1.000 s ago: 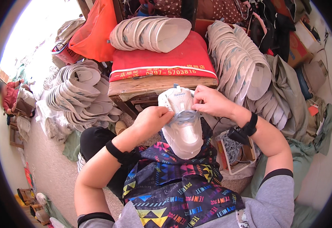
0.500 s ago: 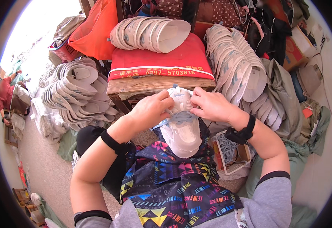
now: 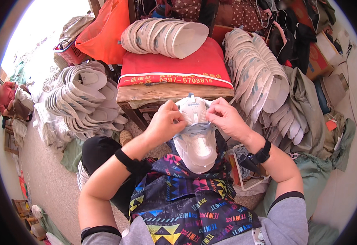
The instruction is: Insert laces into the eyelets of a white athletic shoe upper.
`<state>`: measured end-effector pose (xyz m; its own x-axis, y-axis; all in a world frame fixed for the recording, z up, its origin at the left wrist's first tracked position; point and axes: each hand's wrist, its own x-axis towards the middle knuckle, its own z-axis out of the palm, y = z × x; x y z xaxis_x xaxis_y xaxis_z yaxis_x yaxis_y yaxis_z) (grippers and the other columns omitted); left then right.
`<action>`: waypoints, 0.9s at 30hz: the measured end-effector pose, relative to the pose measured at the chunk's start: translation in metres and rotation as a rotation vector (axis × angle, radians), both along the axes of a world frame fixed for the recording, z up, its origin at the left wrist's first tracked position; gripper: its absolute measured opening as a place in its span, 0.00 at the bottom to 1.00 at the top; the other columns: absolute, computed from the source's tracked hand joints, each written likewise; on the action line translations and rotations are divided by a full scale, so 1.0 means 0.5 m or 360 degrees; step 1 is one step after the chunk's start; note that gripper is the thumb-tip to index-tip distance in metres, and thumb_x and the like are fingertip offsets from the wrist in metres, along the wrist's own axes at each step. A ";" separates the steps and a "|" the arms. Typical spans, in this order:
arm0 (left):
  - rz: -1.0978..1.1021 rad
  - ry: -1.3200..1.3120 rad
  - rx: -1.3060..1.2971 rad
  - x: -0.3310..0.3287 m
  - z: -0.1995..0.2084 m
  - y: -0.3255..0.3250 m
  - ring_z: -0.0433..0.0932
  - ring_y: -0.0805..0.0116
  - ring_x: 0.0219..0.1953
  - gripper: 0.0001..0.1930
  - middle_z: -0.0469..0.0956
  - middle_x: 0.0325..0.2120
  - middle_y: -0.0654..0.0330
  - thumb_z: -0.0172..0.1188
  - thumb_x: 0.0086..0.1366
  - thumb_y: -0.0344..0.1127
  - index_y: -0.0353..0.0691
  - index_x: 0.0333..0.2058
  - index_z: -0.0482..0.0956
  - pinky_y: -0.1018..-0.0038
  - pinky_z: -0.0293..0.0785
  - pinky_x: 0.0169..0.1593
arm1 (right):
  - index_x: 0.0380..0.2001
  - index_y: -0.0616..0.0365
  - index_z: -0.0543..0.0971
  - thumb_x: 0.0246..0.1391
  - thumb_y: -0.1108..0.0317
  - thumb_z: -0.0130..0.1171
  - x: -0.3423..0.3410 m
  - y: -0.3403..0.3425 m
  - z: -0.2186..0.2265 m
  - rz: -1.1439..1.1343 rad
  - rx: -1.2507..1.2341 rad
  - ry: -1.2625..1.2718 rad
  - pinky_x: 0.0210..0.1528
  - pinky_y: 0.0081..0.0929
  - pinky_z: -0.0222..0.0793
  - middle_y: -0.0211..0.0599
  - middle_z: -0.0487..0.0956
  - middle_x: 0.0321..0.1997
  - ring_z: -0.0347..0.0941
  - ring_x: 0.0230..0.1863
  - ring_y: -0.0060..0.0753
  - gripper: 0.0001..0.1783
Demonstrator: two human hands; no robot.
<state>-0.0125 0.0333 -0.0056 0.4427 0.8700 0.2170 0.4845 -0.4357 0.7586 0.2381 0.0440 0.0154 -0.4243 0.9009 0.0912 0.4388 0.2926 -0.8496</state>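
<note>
A white shoe upper [image 3: 195,153] lies toe toward me over my lap, against the front of the wooden stool. Pale blue-grey lace [image 3: 196,128] crosses it below the raised tongue [image 3: 193,111]. At the left edge of the lacing, my left hand [image 3: 171,118] has its fingers pinched together. My right hand [image 3: 223,114] pinches at the opposite edge, level with the lace. Both hands appear to grip the lace, though the fingertips hide most of what is between them.
Ahead stands a wooden stool [image 3: 166,93] with a red cloth [image 3: 174,67] and stacked uppers [image 3: 162,38]. More stacked uppers [image 3: 78,96] lie left, others [image 3: 256,69] right. A white-rimmed box of laces [image 3: 248,169] sits by my right knee. Another person [image 3: 13,100] sits far left.
Both hands stay pinched beside the lacing. The left hand has shifted slightly down, and the light blue lace length that hung at the left side no longer shows there.
</note>
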 end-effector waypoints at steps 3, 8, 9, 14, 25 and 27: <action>0.0290 -0.0337 -0.0267 0.028 0.015 -0.021 0.68 0.73 0.39 0.08 0.67 0.36 0.64 0.65 0.62 0.35 0.36 0.28 0.83 0.77 0.66 0.43 | 0.33 0.57 0.80 0.63 0.65 0.57 -0.023 -0.009 0.069 0.0040 -0.0606 0.0612 0.33 0.15 0.64 0.21 0.68 0.35 0.66 0.29 0.12 0.08; -0.0016 -0.1081 -0.0395 0.015 0.172 -0.048 0.66 0.78 0.42 0.10 0.69 0.36 0.66 0.55 0.70 0.33 0.34 0.31 0.80 0.80 0.62 0.49 | 0.33 0.59 0.79 0.58 0.68 0.59 -0.029 0.029 0.078 0.0461 -0.0162 0.0004 0.34 0.25 0.71 0.30 0.72 0.28 0.75 0.30 0.26 0.06; -0.0015 -0.1272 -0.0567 0.007 0.174 -0.051 0.68 0.78 0.41 0.10 0.70 0.34 0.66 0.54 0.71 0.35 0.35 0.33 0.79 0.80 0.62 0.48 | 0.32 0.59 0.79 0.56 0.70 0.58 -0.033 0.032 0.069 0.0432 0.0274 -0.0330 0.36 0.30 0.72 0.35 0.73 0.29 0.76 0.32 0.36 0.04; 0.0182 -0.1463 -0.0875 -0.037 0.102 -0.076 0.70 0.78 0.34 0.11 0.72 0.27 0.69 0.52 0.73 0.39 0.37 0.38 0.76 0.80 0.64 0.46 | 0.29 0.62 0.75 0.52 0.73 0.52 -0.054 0.015 0.066 0.0230 0.0744 -0.0866 0.41 0.39 0.74 0.47 0.75 0.34 0.75 0.38 0.52 0.04; 0.0434 -0.1402 -0.0846 -0.035 0.053 -0.108 0.68 0.82 0.33 0.12 0.71 0.26 0.71 0.52 0.73 0.39 0.37 0.44 0.78 0.82 0.62 0.42 | 0.32 0.62 0.73 0.50 0.73 0.55 -0.077 -0.002 0.035 0.0230 0.1011 -0.0871 0.44 0.41 0.71 0.47 0.74 0.35 0.73 0.42 0.50 0.05; 0.0371 -0.1314 -0.0786 -0.038 0.053 -0.109 0.67 0.83 0.32 0.11 0.71 0.26 0.70 0.51 0.73 0.38 0.37 0.44 0.78 0.83 0.62 0.40 | 0.31 0.61 0.72 0.48 0.75 0.58 -0.078 -0.005 0.034 0.0196 0.0878 -0.0734 0.45 0.42 0.70 0.46 0.74 0.34 0.72 0.40 0.51 0.07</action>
<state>-0.0315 -0.0214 0.0210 0.1221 0.9921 -0.0302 -0.2447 0.0595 0.9678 0.1993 0.0417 0.0323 -0.6244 0.7188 0.3058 0.6528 0.6951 -0.3011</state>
